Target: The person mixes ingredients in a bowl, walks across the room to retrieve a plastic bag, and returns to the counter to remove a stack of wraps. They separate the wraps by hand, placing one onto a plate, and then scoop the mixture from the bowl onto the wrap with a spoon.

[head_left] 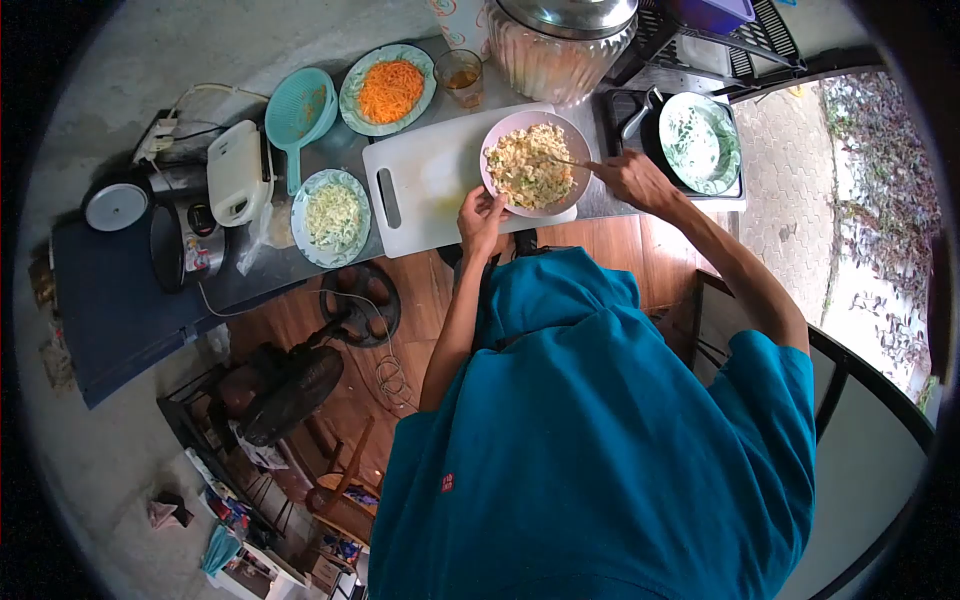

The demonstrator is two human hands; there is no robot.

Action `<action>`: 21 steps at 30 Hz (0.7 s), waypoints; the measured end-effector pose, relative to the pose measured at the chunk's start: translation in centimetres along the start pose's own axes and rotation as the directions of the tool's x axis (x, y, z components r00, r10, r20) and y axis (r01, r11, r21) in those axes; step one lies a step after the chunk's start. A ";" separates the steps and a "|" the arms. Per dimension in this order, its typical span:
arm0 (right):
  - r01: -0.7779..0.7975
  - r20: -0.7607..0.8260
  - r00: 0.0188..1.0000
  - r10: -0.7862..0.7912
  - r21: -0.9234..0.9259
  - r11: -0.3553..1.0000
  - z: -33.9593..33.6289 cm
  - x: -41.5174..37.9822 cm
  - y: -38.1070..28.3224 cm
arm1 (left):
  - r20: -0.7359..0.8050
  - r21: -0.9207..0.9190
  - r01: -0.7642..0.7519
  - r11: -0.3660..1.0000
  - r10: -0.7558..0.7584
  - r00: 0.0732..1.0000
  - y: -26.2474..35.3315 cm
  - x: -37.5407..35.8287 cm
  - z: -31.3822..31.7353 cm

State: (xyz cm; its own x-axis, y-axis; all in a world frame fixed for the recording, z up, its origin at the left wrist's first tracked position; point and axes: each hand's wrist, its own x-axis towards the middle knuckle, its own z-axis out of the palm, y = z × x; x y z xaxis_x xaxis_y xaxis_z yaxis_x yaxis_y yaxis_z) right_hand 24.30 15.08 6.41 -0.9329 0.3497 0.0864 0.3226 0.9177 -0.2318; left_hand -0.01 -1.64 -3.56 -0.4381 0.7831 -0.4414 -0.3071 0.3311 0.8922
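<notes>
A pale pink bowl [581, 150] holds a chunky, creamy mixture [527, 168] with green and orange bits. It stands on the right part of a white cutting board [425, 165]. My left hand [481, 220] grips the bowl's near left rim, thumb and fingers closed on it. From the right, my right hand [638, 182] is closed round the handle of a thin metal utensil [568, 162]. The utensil's far end is sunk in the mixture, so its shape is hidden.
Left of the board are a plate of shredded cabbage [333, 218], a plate of shredded carrot [390, 92], a teal strainer [296, 110] and a white sandwich maker [238, 172]. Behind stand a glass [460, 80] and a large ribbed jar [560, 60]. A smeared plate [700, 145] lies right.
</notes>
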 end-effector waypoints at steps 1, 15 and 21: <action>-0.063 0.045 0.997 0.061 0.026 0.998 -0.3 -0.4 -0.5 | -0.054 0.103 -0.052 0.993 0.058 0.997 0.3 -0.3 0.2; -0.426 0.094 0.905 0.416 0.244 0.871 1.8 0.5 -9.8 | -0.093 0.065 -0.136 0.989 0.142 0.986 -0.6 1.5 -1.3; -0.522 0.028 0.847 0.530 0.234 0.821 4.0 0.5 -11.9 | -0.096 0.114 -0.112 0.987 0.123 0.988 0.0 2.6 -0.8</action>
State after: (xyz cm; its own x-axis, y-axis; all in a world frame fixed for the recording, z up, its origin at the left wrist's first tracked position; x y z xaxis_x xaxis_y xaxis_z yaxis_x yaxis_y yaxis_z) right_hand 19.40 3.56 5.32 -0.6239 0.7777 -0.0773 0.7137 0.5267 -0.4618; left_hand -1.83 -0.05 -4.74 -0.5515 0.7638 -0.3353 -0.1577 0.2993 0.9410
